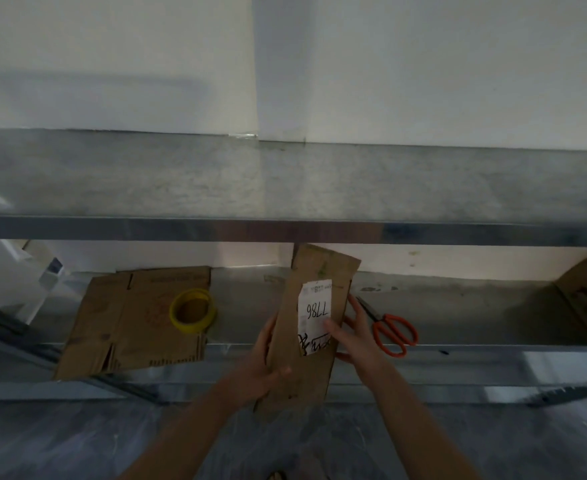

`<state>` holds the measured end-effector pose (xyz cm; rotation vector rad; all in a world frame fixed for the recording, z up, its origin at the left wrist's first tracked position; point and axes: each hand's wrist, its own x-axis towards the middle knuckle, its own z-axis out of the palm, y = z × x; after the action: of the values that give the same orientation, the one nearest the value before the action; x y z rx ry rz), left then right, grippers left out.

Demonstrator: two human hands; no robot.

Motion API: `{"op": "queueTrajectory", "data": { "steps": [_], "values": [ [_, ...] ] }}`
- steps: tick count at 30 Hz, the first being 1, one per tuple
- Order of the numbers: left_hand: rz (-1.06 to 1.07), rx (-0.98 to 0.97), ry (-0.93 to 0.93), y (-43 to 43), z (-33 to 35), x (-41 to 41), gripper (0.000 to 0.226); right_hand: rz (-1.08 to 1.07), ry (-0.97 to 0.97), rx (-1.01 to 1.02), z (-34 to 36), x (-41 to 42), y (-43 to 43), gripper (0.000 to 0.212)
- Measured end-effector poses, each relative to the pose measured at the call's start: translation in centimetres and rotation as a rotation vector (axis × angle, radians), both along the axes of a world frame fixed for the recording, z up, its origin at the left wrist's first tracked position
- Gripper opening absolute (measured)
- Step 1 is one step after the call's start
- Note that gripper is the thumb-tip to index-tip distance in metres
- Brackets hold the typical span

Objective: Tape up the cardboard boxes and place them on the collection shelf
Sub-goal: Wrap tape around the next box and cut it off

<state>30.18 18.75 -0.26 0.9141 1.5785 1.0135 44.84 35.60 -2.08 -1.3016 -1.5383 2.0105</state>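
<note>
Flattened cardboard box (pixel 314 327) held upright, centre, near, before the lower shelf (pixel 458 306). Left grip (pixel 261 362) clamped on its left edge; right grip (pixel 358 336) pinching the right edge, thumb on label. Likely light, thin, bendy: best taken by both long edges. Left, yellow tape roll (pixel 192 311) on another flat box (pixel 129 327); just right, orange scissors (pixel 389 327).

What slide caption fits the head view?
Flattened cardboard box held by left hand and right hand at a shelf bearing yellow tape and orange scissors.
</note>
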Motion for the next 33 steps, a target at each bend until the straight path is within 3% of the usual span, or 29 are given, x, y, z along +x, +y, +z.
{"op": "queueTrajectory", "data": {
  "steps": [5, 9, 13, 20, 23, 26, 30, 33],
  "values": [
    [0.048, 0.015, -0.062, -1.0, 0.1, 0.7, 0.095, -0.005, -0.031, 0.016, 0.2, 1.1, 0.2, 0.107],
    [0.094, -0.024, -0.051, -1.1, 0.4, 1.4, 0.098, 0.086, -0.005, 0.028, 0.2, 1.7, -0.5, 0.106],
    [0.13, -0.044, -0.059, -0.8, 0.0, 2.1, 0.066, 0.082, 0.026, 0.044, 0.0, 2.7, -0.4, 0.109],
    [0.306, -0.008, -0.02, 1.0, 1.1, 2.0, 0.045, 0.07, 0.161, -0.023, 0.2, 3.9, 0.5, 0.104],
    [0.339, 0.097, 0.092, 1.7, 2.7, 1.1, 0.064, 0.115, 0.209, 0.054, 1.5, 4.0, 0.9, 0.105],
    [0.339, 0.181, 0.088, 3.1, 4.8, 0.3, 0.069, 0.158, 0.205, 0.199, 3.6, 3.7, 1.5, 0.095],
    [0.345, 0.247, 0.156, 4.6, 7.1, -1.1, 0.101, 0.295, 0.18, 0.411, 6.4, 3.1, 2.1, 0.083],
    [0.377, 0.214, 0.156, 5.2, 8.2, -2.3, 0.123, 0.333, 0.164, 0.355, 6.8, 3.0, 1.9, 0.078]
  ]
}}
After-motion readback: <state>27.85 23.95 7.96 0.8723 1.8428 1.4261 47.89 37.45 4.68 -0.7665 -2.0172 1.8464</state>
